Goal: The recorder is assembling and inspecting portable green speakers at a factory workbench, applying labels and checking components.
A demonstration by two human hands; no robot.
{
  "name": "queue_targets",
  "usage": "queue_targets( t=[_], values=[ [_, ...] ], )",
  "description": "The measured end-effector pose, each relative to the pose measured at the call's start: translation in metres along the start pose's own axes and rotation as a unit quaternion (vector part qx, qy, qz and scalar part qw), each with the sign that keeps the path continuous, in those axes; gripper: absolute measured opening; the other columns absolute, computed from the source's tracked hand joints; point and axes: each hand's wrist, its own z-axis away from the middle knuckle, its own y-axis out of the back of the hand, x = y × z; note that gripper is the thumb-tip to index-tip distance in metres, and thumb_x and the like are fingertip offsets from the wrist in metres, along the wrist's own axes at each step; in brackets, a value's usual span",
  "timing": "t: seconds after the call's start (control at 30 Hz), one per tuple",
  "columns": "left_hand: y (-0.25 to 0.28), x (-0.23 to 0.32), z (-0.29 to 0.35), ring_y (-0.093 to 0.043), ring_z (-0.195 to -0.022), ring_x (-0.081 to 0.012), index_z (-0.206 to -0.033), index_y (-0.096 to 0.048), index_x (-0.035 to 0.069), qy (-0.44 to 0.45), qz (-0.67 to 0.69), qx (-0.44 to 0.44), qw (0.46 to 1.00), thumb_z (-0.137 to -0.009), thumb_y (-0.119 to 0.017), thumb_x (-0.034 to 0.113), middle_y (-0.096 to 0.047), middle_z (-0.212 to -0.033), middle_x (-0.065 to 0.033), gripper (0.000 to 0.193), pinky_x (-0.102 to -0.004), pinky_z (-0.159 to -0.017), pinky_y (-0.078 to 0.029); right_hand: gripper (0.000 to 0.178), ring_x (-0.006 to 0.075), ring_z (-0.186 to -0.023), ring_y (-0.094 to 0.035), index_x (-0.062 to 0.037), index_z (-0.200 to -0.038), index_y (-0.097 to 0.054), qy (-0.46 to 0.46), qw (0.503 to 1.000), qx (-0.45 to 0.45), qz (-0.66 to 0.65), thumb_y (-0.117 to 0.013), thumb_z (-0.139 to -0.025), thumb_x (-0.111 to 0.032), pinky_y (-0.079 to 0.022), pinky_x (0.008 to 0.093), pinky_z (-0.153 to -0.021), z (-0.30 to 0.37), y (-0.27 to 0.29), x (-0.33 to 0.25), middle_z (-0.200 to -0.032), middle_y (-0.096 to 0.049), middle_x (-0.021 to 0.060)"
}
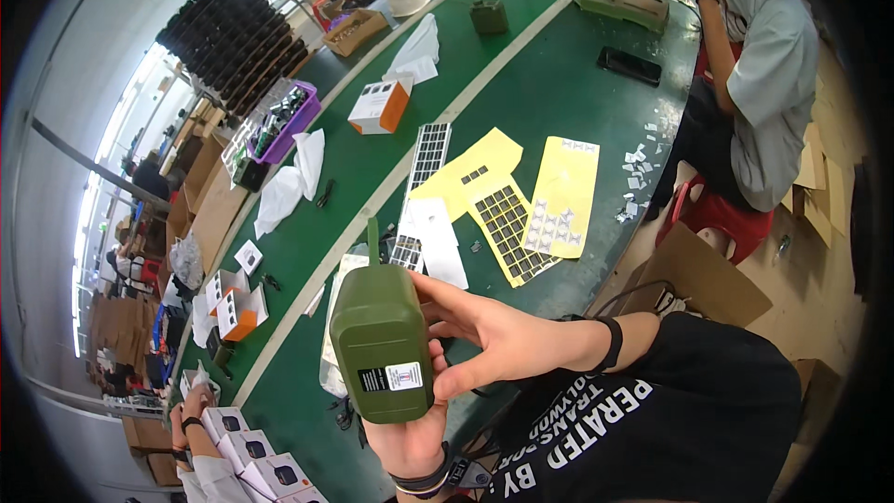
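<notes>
A box-shaped olive-green device with rounded corners and a short upright strap is held up in front of me. A black label and a white label are stuck on the face toward me. My left hand grips it from below, with most of its fingers hidden behind the device. At its right side, my right hand has its thumb by the lower edge and its fingers around the far side. Under and behind it on the green table lie yellow sticker sheets with dark and white stickers, partly peeled.
Orange-and-white boxes, white bags and a purple bin of parts stand on the left. Another olive-green device is farther back. A co-worker sits at right near a phone; another's hands are lower left by white boxes.
</notes>
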Motion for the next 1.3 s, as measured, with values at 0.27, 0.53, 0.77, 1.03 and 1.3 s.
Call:
queue_targets(
  t=[0.27,0.53,0.77,1.03,1.3],
  values=[
    [0.003,-0.009,-0.007,-0.052,-0.107,-0.0321,-0.129,-0.042,0.006,-0.063,-0.154,-0.021,0.986,-0.094,-0.035,0.042,-0.051,-0.120,-0.0160,0.050,-0.0396,-0.091,-0.044,0.101,0.0187,-0.115,-0.041,-0.0005,-0.141,-0.009,-0.020,0.999,0.019,0.047,-0.077,-0.070,-0.022,-0.035,0.0322,-0.097,0.003,-0.007,-0.006,-0.126,-0.042,0.0122],
    [0.038,-0.010,-0.008,-0.039,-0.123,-0.0263,-0.139,-0.024,0.005,-0.327,-0.530,0.016,0.782,-0.090,-0.033,0.058,-0.040,-0.133,-0.0133,0.073,-0.0403,-0.103,-0.031,0.090,0.0329,-0.114,-0.038,0.0048,-0.136,-0.024,0.159,0.879,0.080,0.443,-0.074,-0.066,-0.020,-0.034,0.0383,-0.097,0.000,-0.005,-0.018,-0.123,-0.038,0.0203],
    [0.028,-0.020,0.006,-0.042,-0.121,-0.0279,-0.136,-0.029,0.005,-0.284,-0.560,-0.036,0.777,-0.084,-0.035,0.066,-0.038,-0.135,-0.0134,0.080,-0.0421,-0.100,-0.036,0.084,0.0368,-0.111,-0.036,0.0074,-0.132,-0.031,0.286,0.799,0.059,0.525,-0.073,-0.066,-0.025,-0.032,0.0441,-0.094,0.000,-0.010,-0.027,-0.122,-0.036,0.0213],
    [0.025,-0.025,0.002,-0.045,-0.117,-0.0334,-0.136,-0.028,0.010,-0.298,-0.407,-0.088,0.859,-0.080,-0.044,0.061,-0.039,-0.132,-0.0151,0.077,-0.0601,-0.090,-0.040,0.077,0.0312,-0.120,-0.036,0.0021,-0.134,-0.030,0.170,0.931,0.043,0.320,-0.070,-0.077,-0.031,-0.031,0.0381,-0.099,0.005,0.003,-0.026,-0.129,-0.035,0.0216],
    [0.020,-0.013,-0.007,-0.046,-0.114,-0.0302,-0.138,-0.022,0.003,-0.249,-0.596,-0.046,0.762,-0.077,-0.065,0.027,-0.040,-0.126,-0.0180,0.078,-0.0424,-0.097,-0.035,0.050,0.0060,-0.067,-0.056,-0.0003,-0.110,-0.057,0.002,0.943,0.168,0.286,-0.076,-0.066,-0.014,-0.046,0.0198,-0.061,-0.003,0.054,-0.041,-0.090,-0.061,0.0046]
  ],
)
